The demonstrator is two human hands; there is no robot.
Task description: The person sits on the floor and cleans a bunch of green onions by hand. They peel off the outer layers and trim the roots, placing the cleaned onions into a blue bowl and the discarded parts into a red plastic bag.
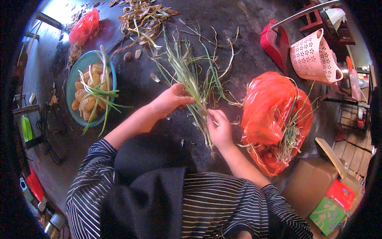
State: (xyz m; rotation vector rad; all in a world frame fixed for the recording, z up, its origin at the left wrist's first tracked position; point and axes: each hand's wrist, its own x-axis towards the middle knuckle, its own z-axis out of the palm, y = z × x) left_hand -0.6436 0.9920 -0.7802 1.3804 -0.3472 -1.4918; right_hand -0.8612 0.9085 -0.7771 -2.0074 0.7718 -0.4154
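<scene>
My left hand [178, 98] grips a bunch of green onions [191, 82] about midway along the leaves, thumb across it. Lower down, near the pale root ends, my right hand [219, 127] closes its fingers on the same bunch. Loose leaves and stems fan out over the dark floor above the hands. To the left stands a blue-green plastic basket [69, 92] holding yellowish-brown peeled-looking pieces, with several cleaned green onions [103, 89] laid across them. At the right, an orange-red plastic bag [262, 104] gapes, with more rooty green onions [289, 137] in its mouth.
A heap of dry leaves and peelings [146, 18] lies at the top, near a crumpled red bag [85, 27]. A red plastic stool-like item [276, 44] and a pink perforated basket [310, 55] stand upper right. A cardboard box [310, 182] is at lower right.
</scene>
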